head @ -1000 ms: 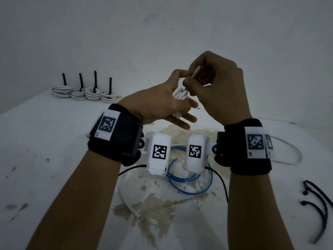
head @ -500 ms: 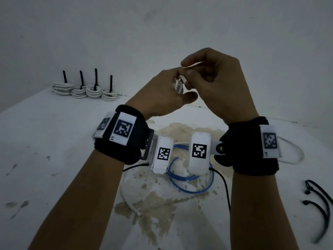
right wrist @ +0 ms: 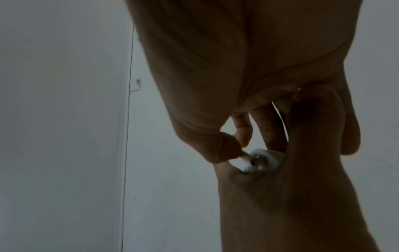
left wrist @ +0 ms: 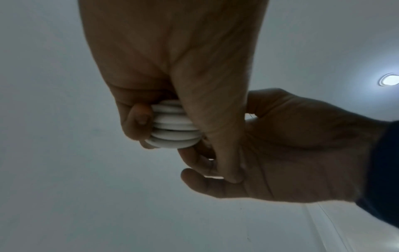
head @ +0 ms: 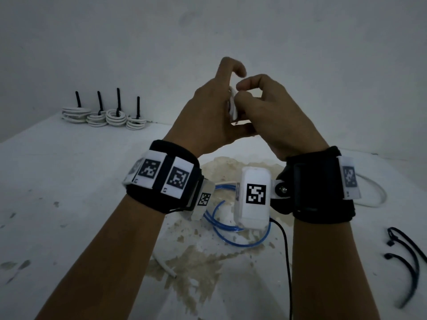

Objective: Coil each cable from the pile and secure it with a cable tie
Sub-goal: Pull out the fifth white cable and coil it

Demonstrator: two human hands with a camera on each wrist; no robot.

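Both hands are raised in front of the wall, pressed together around a small white cable coil [head: 233, 107]. My left hand [head: 208, 116] grips the coil [left wrist: 172, 124], its stacked loops showing between thumb and curled fingers. My right hand [head: 265, 109] pinches the cable's loose end [right wrist: 245, 156] between thumb and forefinger beside the coil [right wrist: 263, 161]. Most of the coil is hidden by the hands in the head view. Black cable ties [head: 406, 257] lie on the table at the right.
Several finished white coils [head: 104, 117] with upright black ties stand at the back left. A blue cable [head: 233, 229] and a loose white cable [head: 374, 195] lie on the stained white table [head: 69, 204] below my wrists. A thin black lead [head: 286, 250] runs toward me.
Both hands have risen higher and turned; the coil now stands more on edge between them. The right fingers have shifted from the raised cable end down onto the coil's side.
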